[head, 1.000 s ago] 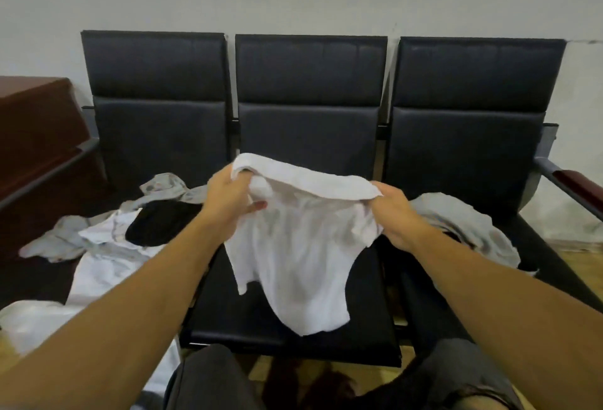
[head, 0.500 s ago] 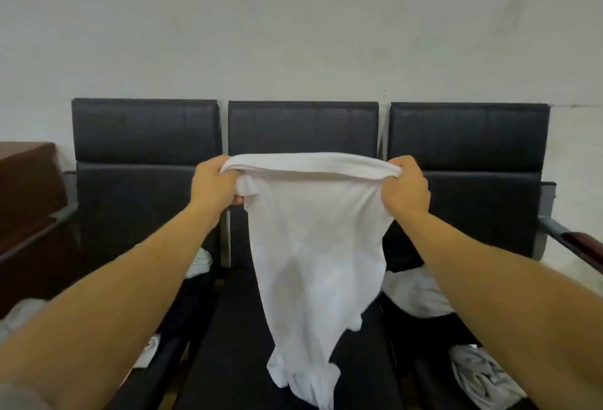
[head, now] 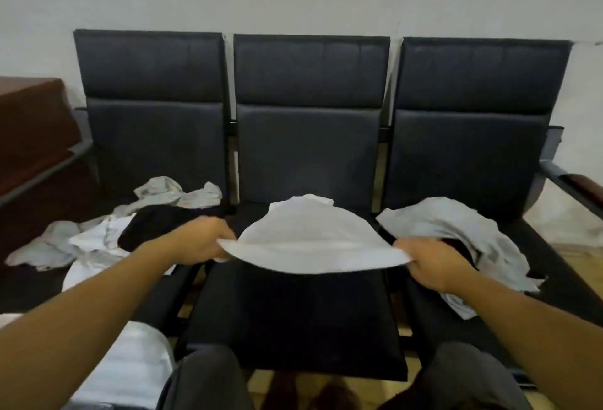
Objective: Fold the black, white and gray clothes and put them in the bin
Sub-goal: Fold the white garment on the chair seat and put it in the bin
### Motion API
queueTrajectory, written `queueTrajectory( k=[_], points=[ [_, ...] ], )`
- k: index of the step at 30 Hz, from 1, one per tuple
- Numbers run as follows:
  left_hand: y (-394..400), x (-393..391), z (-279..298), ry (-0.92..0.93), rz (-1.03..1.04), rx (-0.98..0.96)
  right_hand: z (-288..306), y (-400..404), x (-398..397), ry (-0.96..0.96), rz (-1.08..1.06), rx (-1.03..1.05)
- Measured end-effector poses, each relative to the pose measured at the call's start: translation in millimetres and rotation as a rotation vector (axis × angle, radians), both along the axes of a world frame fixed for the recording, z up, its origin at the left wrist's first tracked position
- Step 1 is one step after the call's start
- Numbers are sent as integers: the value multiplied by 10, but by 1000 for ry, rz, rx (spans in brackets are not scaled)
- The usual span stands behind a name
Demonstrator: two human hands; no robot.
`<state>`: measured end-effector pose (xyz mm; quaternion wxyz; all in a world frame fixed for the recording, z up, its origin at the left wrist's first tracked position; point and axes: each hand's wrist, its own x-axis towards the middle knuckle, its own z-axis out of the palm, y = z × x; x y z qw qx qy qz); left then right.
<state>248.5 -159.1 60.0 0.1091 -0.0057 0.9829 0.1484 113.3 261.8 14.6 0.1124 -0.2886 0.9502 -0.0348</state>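
I am laying the white cotton garment (head: 310,236) flat over the middle black padded seat (head: 293,318), left hand (head: 204,240) and right hand (head: 427,264) pinching its near corners, keeping that edge taut.

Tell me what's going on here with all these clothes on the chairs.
A person is folding laundry at a row of three black seats. The left hand and the right hand each grip a corner of a white garment, spreading it out over the middle seat. A loose pile of white, gray and black clothes lies on the left seat, and a crumpled gray-white garment lies on the right one. No bin is in view.
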Motion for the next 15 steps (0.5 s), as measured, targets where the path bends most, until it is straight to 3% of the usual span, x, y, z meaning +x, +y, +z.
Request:
queueTrajectory(
  k=[4,8,15],
  points=[
    [275,55,-799,-459,85,65,-692,17,99,-408,96,234],
    [463,-203,-1498,-366,146,72,-1133,-280,7,-356,80,157],
    [517,-494,-2176,-292,113,-232,-1570,-781,-103,-289,88,221]
  ],
)
